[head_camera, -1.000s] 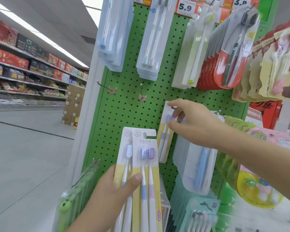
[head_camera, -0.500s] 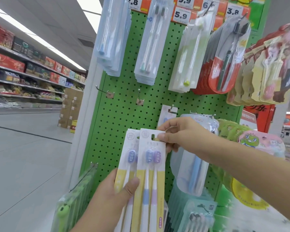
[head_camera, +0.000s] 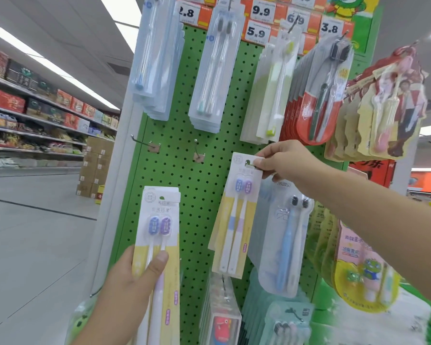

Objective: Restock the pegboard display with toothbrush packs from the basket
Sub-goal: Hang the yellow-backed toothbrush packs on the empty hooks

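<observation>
Fingers of the right hand (head_camera: 283, 161) are pinching the top edge of a yellow toothbrush pack (head_camera: 237, 215) at centre frame, its hang hole sitting at a metal hook (head_camera: 248, 163) on the green pegboard (head_camera: 199, 185); the pack is hanging slightly tilted against the board. The left hand (head_camera: 132, 282), at lower centre-left, is gripping a small stack of matching yellow packs (head_camera: 159, 245), thumb lying across the front and fingers curling behind, holding them upright in front of the board. Two bare hooks (head_camera: 144, 143) are jutting out at the board's middle left. A clear pack with a blue brush (head_camera: 284, 245) is hanging just right of the pinched pack. Price tags (head_camera: 256, 32) are lining the upper edge.
</observation>
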